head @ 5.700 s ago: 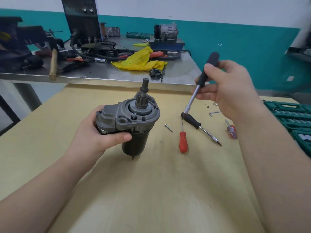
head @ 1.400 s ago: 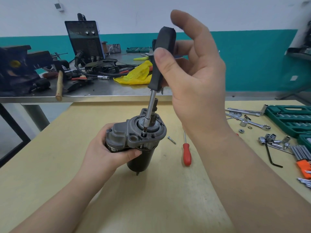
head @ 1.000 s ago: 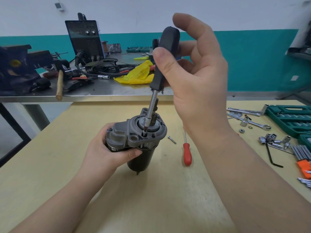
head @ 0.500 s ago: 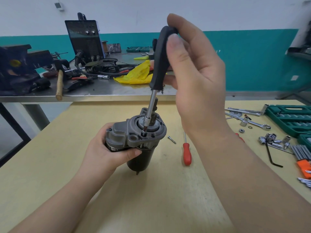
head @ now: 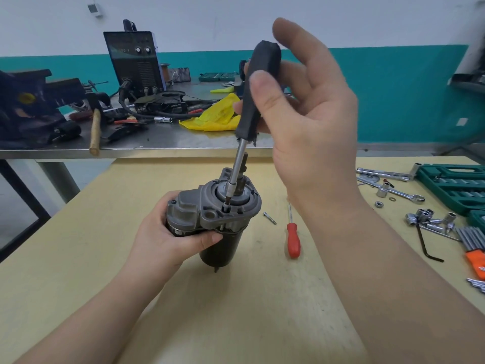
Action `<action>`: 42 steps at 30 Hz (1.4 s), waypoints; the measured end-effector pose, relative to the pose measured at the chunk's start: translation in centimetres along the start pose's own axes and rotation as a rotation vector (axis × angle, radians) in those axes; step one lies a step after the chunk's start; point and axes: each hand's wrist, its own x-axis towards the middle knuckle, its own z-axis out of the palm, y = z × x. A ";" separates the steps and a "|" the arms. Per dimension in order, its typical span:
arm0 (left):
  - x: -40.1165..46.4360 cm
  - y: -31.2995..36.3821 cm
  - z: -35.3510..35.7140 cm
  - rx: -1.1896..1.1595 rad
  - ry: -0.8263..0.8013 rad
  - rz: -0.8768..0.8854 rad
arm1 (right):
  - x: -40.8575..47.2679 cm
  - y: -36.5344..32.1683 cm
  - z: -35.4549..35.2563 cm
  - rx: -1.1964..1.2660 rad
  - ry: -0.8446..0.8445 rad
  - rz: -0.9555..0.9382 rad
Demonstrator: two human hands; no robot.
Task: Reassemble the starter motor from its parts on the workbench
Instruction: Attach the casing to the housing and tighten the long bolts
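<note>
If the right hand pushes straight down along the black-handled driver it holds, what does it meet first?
The right hand pinches the driver, whose bit already sits in a bolt on the starter motor. That bolt comes first, as far as depth shows.

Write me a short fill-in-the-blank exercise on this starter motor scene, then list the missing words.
1. The left hand grips the starter motor, which stands on the ____ workbench.
2. The right hand holds a driver whose handle is ____ in colour.
3. The driver's tip sits on a bolt in the motor's ____ end housing.
4. On the bench right of the motor lie a loose bolt and a screwdriver with a ____ handle.

Missing words: wooden; black; grey; red
</note>
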 end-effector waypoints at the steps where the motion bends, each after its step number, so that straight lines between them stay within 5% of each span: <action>1: 0.0 0.0 0.0 0.002 -0.001 0.002 | 0.1 0.0 0.0 -0.030 0.014 -0.015; 8: -0.1 0.2 0.0 0.002 -0.010 0.012 | 0.2 0.1 0.0 0.085 -0.015 0.029; 13: 0.0 0.1 0.1 -0.001 -0.005 0.002 | 0.2 -0.1 0.0 -0.087 -0.008 -0.057; 18: 0.0 0.1 0.1 -0.010 -0.005 -0.006 | 0.1 0.2 -0.1 0.039 -0.027 0.014; 42: -0.1 0.1 -0.1 0.002 -0.002 -0.009 | 0.2 -0.2 -0.5 -0.100 -0.116 0.010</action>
